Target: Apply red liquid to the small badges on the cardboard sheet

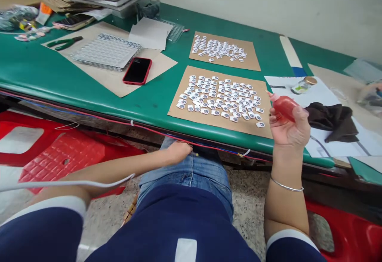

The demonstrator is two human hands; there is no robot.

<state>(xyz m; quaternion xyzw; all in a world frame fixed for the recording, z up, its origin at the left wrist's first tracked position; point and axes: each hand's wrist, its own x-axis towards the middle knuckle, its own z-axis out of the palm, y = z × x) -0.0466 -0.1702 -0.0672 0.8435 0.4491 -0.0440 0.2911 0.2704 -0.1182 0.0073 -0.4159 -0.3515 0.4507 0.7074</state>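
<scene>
My right hand [290, 128] is wrapped round a small red squeeze bottle [285, 106], raised over the right edge of a brown cardboard sheet [179, 114]. The bottle's thin tip points up and left. Rows of small white pieces with dark round marks [225, 96] cover that sheet. Behind it, a second cardboard sheet [253, 63] bears more such pieces. My left hand [180, 150] rests low at the table's front edge, above my lap; its fingers are curled and mostly hidden under the edge.
On the green table [152, 108] lie a red-rimmed phone [137, 71], green pliers [64, 43] and a tray of pieces [106, 51]. A dark cloth [332, 120] and a corked glass jar [303, 85] sit at right. Red stools [68, 150] flank me.
</scene>
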